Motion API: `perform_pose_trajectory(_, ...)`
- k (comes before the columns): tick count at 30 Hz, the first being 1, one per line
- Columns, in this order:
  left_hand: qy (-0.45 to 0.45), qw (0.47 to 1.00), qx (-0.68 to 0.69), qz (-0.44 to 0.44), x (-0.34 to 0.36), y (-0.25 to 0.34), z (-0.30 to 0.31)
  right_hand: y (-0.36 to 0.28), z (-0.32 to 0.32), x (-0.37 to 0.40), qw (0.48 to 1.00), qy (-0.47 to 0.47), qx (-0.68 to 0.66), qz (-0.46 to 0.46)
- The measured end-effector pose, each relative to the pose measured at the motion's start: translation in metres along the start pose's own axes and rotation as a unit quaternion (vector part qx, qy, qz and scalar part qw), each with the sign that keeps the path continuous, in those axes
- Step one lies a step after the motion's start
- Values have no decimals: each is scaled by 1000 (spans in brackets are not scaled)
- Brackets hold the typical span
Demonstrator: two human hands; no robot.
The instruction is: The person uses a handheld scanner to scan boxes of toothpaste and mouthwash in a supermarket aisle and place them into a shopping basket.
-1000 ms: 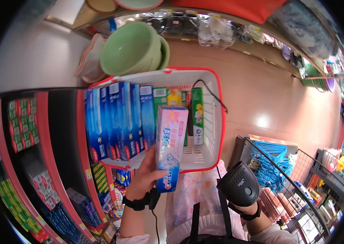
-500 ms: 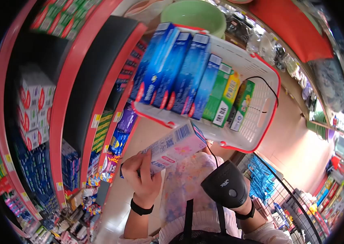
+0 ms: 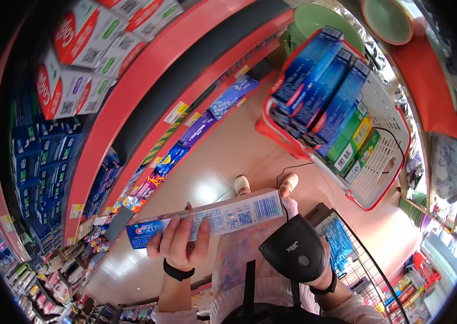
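My left hand (image 3: 182,243) is closed around a long Crest toothpaste box (image 3: 223,218). The box lies nearly level, its pale side with printed text and a barcode facing up and its blue end at the left. In my right hand (image 3: 323,272) is a black barcode scanner (image 3: 293,251), which covers most of the fingers. The scanner's head is just right of the box's barcode end. Beyond both hands stands a white shopping basket with a red rim (image 3: 371,208), holding several blue boxes (image 3: 320,81) and a few green and yellow ones (image 3: 353,146).
Red-edged shelves (image 3: 147,59) run along the left, stocked with Colgate cartons (image 3: 74,89) and dark blue boxes (image 3: 39,178). A wire cart (image 3: 358,254) stands at my right. Green basins (image 3: 326,21) are behind the basket. A cable (image 3: 288,168) hangs near my feet.
The toothpaste box has been turned from its pink flowered face to its text side and sits more level. My view has swung left, so the basket appears farther right and the shelves larger.
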State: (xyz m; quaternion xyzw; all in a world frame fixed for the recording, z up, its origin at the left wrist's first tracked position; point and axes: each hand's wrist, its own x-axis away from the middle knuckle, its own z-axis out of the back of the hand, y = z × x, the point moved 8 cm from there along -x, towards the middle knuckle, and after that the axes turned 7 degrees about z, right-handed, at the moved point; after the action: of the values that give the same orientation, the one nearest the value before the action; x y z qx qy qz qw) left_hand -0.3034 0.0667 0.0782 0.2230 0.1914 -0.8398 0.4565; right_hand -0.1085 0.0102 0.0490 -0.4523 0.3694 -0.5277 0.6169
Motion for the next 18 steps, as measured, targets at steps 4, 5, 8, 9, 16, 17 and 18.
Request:
perform_pose_trajectory(4, 48, 997, -59, -30, 7, -23, 7, -2, -22, -13, 999, -38, 12, -8)
perform_pose_trajectory(5, 74, 994, -67, -42, 8, -27, 9, -2, -25, -16, 999, -40, -3, -29)
perform_pose_trajectory(8, 32, 999, -29, 16, 12, -45, 12, -5, -32, -25, 998, -50, 11, -30)
perform_pose_trajectory(9, -34, 996, 22, 84, 13, -56, 6, -7, -34, -27, 998, -52, 41, -11)
perform_pose_trajectory(16, -96, 663, 547, 501, 69, -71, -59, 17, -37, -10, 995, -3, 20, -97)
perform_pose_trajectory(17, -87, 538, 620, 564, 81, -73, -75, 15, -38, -14, 995, -6, 20, -97)
perform_pose_trajectory(18, -76, 398, 679, 612, 89, -69, -89, 13, -35, -19, 993, 20, -3, -115)
